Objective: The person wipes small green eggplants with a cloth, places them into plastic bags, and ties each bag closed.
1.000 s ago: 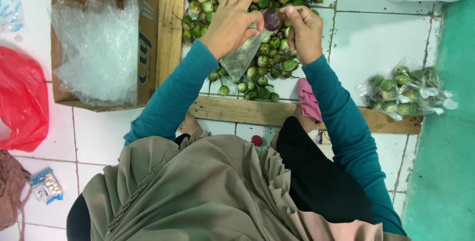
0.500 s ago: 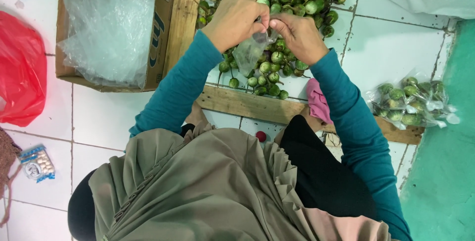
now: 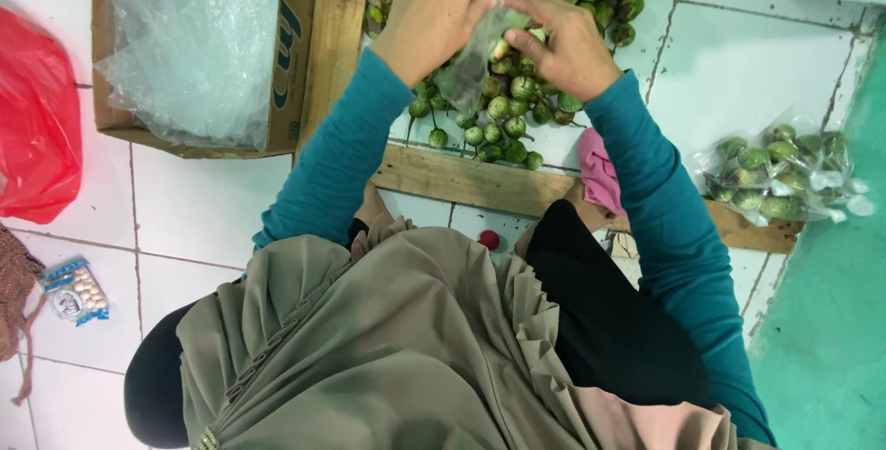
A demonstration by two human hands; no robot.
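Two hands, left (image 3: 434, 12) and right (image 3: 565, 44), are closed on a clear bag (image 3: 471, 62) at the frame's top centre, over a pile of green eggplants (image 3: 503, 113). A filled bag (image 3: 780, 173) is seen at right, a box (image 3: 295, 53) upper left.

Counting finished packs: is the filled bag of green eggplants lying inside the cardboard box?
No, the filled bag of green eggplants lies on the tiled floor at the right, while the cardboard box at the left holds only clear plastic bags.
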